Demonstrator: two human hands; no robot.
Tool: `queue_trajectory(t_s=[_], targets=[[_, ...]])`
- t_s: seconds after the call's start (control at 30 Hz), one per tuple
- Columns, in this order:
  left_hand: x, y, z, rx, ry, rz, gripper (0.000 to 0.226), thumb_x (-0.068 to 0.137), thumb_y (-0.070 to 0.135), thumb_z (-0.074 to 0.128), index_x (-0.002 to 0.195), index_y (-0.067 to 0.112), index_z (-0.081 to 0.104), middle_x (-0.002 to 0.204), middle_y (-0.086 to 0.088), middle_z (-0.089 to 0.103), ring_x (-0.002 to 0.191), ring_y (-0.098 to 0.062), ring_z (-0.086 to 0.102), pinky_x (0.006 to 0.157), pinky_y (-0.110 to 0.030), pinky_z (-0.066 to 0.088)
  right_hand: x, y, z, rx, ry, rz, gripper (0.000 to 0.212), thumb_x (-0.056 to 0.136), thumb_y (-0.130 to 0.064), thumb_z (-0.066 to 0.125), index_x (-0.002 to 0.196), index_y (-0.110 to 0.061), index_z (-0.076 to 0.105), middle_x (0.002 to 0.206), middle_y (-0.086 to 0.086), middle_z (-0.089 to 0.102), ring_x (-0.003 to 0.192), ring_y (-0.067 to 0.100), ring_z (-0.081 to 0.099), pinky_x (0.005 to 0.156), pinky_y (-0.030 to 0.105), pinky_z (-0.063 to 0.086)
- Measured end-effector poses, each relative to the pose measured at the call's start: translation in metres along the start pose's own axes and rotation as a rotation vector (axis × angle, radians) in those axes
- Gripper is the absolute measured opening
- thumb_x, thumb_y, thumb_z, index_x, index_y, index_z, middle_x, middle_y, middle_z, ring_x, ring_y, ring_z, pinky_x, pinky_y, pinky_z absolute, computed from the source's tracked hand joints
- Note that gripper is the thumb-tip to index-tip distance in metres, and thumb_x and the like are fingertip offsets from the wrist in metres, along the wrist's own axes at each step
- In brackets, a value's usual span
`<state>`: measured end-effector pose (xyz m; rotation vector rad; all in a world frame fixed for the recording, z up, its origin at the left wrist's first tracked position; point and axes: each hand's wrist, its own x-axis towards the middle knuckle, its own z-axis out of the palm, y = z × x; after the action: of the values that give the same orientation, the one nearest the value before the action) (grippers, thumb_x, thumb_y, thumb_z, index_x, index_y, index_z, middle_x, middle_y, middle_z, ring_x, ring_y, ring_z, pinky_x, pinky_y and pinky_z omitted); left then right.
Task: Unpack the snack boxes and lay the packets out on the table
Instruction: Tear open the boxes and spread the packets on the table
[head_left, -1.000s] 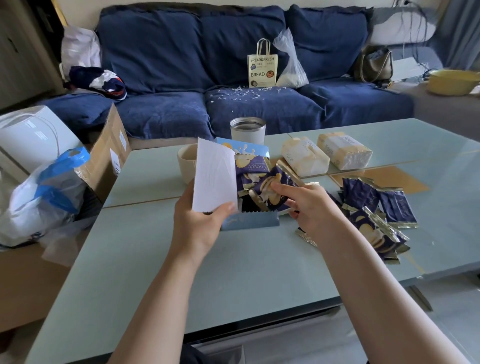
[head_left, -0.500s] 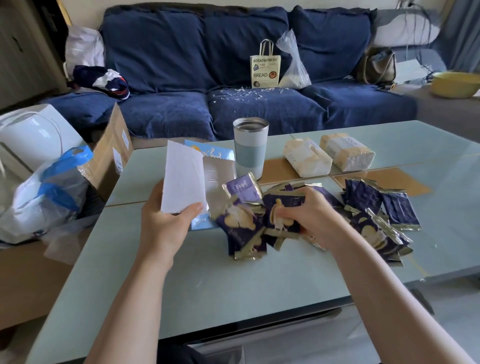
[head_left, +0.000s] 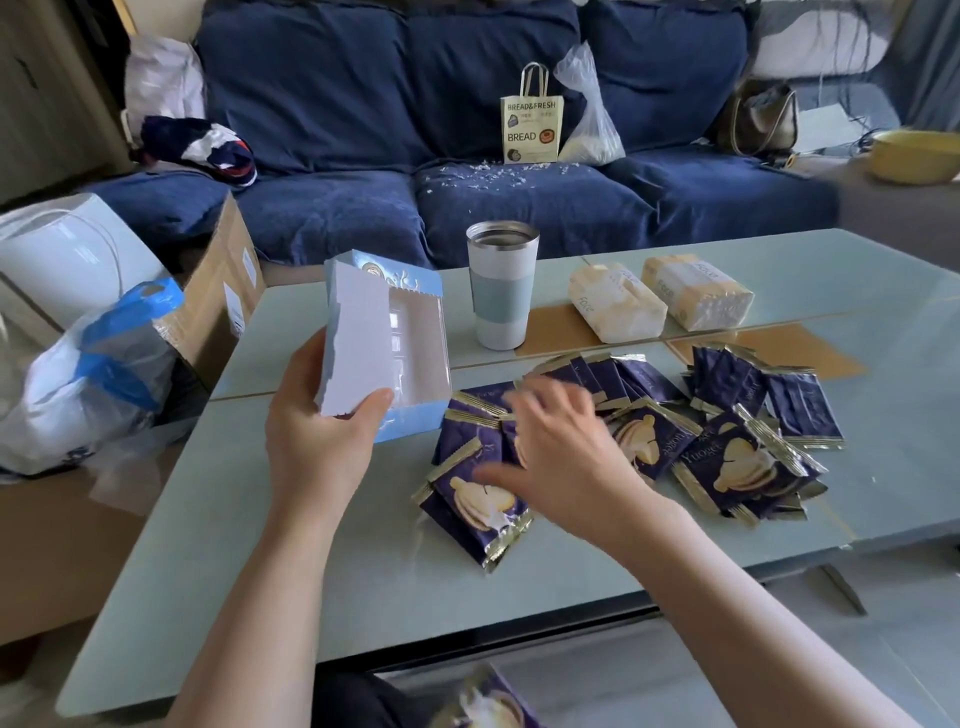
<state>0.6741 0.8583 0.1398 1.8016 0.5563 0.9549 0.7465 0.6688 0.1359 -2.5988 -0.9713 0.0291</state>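
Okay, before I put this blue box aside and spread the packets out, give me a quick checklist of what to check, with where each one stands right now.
1. Box emptied: ok. The blue snack box in the left hand shows only its bare inside.
2. Left hand's hold on the box: ok, thumb and fingers grip its torn flap end.
3. Right hand free: ok, fingers spread over the purple packets, though blurred.
4. Packets laid out singly: not ok, they overlap in heaps.
5. Tumbler out of the way: ok, upright behind the packets, apart from them.
6. All packets on the table: cannot tell; one blurred packet shows below the table's near edge.
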Motion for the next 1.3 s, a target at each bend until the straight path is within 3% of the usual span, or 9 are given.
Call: queue_trajectory(t_s=[0.1,0.47,0.8,0.87,0.93,1.0,1.07,1.17,1.3], targets=[[0.001,-0.002,0.001,0.017,0.006,0.016,0.057,0.072,0.013,0.079,0.122,0.033,0.059,0.111,0.017,0.068,0.102,-0.008,0.064,0.089,-0.036,0.054,-0.016,-0.013,0.020,0.021,-0.390,-0.150,0.113,0.070,-0.070,0.067,0.154,-0.023,0.008,0.163,-0.003,-0.004,0.149,0.030,-0.011,0.120,0.055,0.007],[0.001,0.002,-0.002,-0.071,0.059,0.030,0.054,0.073,0.008,0.078,0.121,0.025,0.061,0.106,0.013,0.068,0.095,-0.005,0.065,0.080,-0.023,0.053,-0.006,-0.005,0.041,-0.079,-0.252,-0.133,0.075,0.091,-0.056,0.052,0.152,-0.030,0.016,0.162,-0.003,0.004,0.149,0.031,0.000,0.120,0.053,0.007],[-0.003,0.011,0.003,-0.195,0.008,-0.020,0.045,0.073,0.003,0.078,0.097,0.037,0.061,0.093,0.017,0.067,0.079,0.006,0.063,0.062,-0.007,0.048,0.007,0.009,0.032,0.035,-0.023,0.028,0.085,0.090,-0.056,0.056,0.153,-0.013,0.018,0.162,0.005,0.012,0.149,0.030,0.000,0.120,0.043,0.011],[-0.004,0.013,0.004,-0.221,-0.011,-0.043,0.045,0.074,0.002,0.078,0.092,0.038,0.059,0.089,0.017,0.067,0.074,0.008,0.063,0.059,-0.007,0.048,0.009,0.011,0.026,0.202,0.000,0.097,0.085,0.090,-0.059,0.054,0.153,-0.013,0.020,0.163,0.002,0.013,0.150,0.024,-0.001,0.120,0.041,0.011],[-0.005,0.013,0.005,-0.271,-0.029,-0.103,0.041,0.074,0.002,0.078,0.097,0.032,0.063,0.087,0.015,0.068,0.071,0.006,0.064,0.062,-0.014,0.051,0.010,0.012,0.014,0.400,0.051,0.160,0.074,0.093,-0.058,0.048,0.150,-0.014,0.032,0.154,0.002,0.035,0.145,0.017,0.024,0.115,0.039,0.027],[-0.005,0.013,0.007,-0.332,-0.074,-0.203,0.040,0.072,0.005,0.081,0.105,0.022,0.066,0.088,0.009,0.071,0.076,-0.006,0.068,0.070,-0.028,0.056,0.010,0.014,0.003,0.600,0.161,0.184,0.049,0.099,-0.048,0.041,0.124,-0.008,0.056,0.110,0.000,0.064,0.101,0.011,0.061,0.086,0.034,0.049],[-0.007,0.014,0.010,-0.371,-0.162,-0.289,0.044,0.065,0.009,0.085,0.104,0.021,0.068,0.087,0.005,0.073,0.079,-0.016,0.069,0.072,-0.033,0.057,0.010,0.016,-0.008,0.904,0.211,0.262,0.041,0.103,-0.037,0.038,0.102,-0.003,0.060,0.095,0.013,0.069,0.082,0.023,0.066,0.075,0.040,0.054],[-0.012,0.015,0.016,-0.398,-0.303,-0.372,0.038,0.055,0.020,0.080,0.092,0.022,0.070,0.080,0.003,0.074,0.073,-0.019,0.070,0.071,-0.037,0.055,0.003,0.018,-0.019,1.344,0.067,0.345,0.033,0.102,-0.038,0.042,0.106,-0.016,0.067,0.102,0.009,0.074,0.078,0.018,0.069,0.068,0.033,0.054],[-0.018,0.022,0.023,-0.399,-0.443,-0.358,0.035,0.062,0.027,0.078,0.096,0.026,0.068,0.078,0.009,0.073,0.068,-0.009,0.070,0.061,-0.027,0.051,0.000,0.024,-0.025,1.425,0.030,0.354,0.022,0.101,-0.029,0.050,0.103,-0.022,0.070,0.091,0.003,0.073,0.072,0.015,0.067,0.065,0.035,0.056]])
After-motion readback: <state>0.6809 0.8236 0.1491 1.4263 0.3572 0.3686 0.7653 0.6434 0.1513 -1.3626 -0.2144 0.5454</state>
